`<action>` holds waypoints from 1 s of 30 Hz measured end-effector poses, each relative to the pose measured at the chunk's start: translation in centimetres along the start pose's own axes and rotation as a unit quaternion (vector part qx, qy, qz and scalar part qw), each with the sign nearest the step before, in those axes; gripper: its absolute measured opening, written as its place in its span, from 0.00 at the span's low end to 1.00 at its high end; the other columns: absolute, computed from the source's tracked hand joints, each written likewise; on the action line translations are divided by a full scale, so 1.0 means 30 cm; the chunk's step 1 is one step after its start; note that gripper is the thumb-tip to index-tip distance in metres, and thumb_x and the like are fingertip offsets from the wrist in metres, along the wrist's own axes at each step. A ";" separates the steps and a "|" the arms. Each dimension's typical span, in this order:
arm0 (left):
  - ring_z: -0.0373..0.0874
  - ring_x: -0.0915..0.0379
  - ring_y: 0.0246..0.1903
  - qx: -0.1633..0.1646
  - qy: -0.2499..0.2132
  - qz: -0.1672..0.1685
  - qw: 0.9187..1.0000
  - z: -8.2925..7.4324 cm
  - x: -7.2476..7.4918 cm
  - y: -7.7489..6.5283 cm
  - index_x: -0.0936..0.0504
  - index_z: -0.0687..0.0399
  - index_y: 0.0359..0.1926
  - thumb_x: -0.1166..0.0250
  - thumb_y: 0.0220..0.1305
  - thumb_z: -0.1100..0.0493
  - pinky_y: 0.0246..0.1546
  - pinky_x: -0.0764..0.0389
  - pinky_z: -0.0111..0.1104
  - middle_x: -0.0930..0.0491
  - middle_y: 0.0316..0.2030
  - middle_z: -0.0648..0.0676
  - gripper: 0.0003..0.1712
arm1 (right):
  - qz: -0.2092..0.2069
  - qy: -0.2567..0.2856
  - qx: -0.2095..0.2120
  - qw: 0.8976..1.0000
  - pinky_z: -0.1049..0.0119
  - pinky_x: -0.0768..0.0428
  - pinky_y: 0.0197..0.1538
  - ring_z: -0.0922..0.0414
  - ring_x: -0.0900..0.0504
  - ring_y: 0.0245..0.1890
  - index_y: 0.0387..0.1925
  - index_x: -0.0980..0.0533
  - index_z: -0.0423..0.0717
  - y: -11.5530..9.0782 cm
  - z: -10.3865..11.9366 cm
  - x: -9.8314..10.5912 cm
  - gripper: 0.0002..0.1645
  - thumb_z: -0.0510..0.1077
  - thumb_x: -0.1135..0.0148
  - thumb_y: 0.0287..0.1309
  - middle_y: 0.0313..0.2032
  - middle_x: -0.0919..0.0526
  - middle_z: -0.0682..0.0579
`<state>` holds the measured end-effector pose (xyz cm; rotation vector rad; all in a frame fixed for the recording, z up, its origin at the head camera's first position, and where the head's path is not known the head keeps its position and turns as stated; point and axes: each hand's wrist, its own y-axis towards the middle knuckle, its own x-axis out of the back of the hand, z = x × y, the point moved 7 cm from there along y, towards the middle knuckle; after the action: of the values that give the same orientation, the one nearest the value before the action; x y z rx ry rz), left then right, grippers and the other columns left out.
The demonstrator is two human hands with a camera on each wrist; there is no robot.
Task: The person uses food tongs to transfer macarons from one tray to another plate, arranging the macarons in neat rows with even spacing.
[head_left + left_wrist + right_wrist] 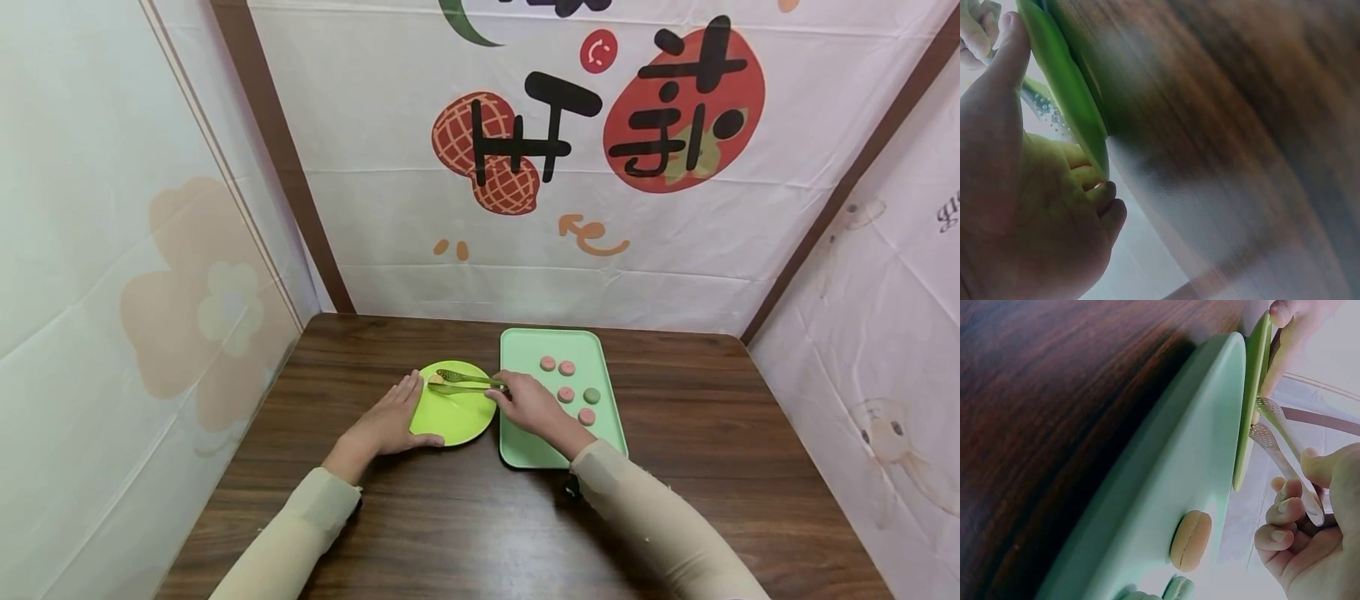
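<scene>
My left hand [390,417] lies against the left rim of a yellow-green plate [453,421], fingers fairly straight and thumb spread along the near edge. My right hand [531,404] grips a pair of tongs [1282,462] by the handle end, above the left part of a mint-green tray [525,450]. The perforated tips of the tongs reach over the plate, beside a small yellowish macaron [436,380]. Whether they still pinch it cannot be made out. In the left wrist view the plate's underside [1063,81] shows next to my palm.
On the tray sit several pink macarons [566,394] and a green macaron [592,396]. Tray and plate stand side by side on a dark wooden table [450,533]. Printed cloth walls [390,208] rise behind and at both sides.
</scene>
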<state>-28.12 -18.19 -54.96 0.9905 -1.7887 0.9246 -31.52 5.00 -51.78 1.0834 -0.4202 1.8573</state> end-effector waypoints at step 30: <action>0.66 0.61 0.84 -0.002 0.001 -0.002 1.000 -0.013 0.008 -0.001 0.58 0.75 0.83 0.33 0.66 0.24 0.84 0.51 0.55 0.60 0.84 0.72 0.74 | -0.017 0.014 -0.022 0.999 0.58 0.13 0.42 0.55 0.11 0.42 0.53 0.17 0.43 -0.030 -0.016 0.042 0.14 0.49 0.38 0.80 0.42 0.10 0.50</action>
<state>-28.04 -17.93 -54.59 0.9894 -1.7852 0.9181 -31.25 6.46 -51.15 1.0265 -0.4220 1.8226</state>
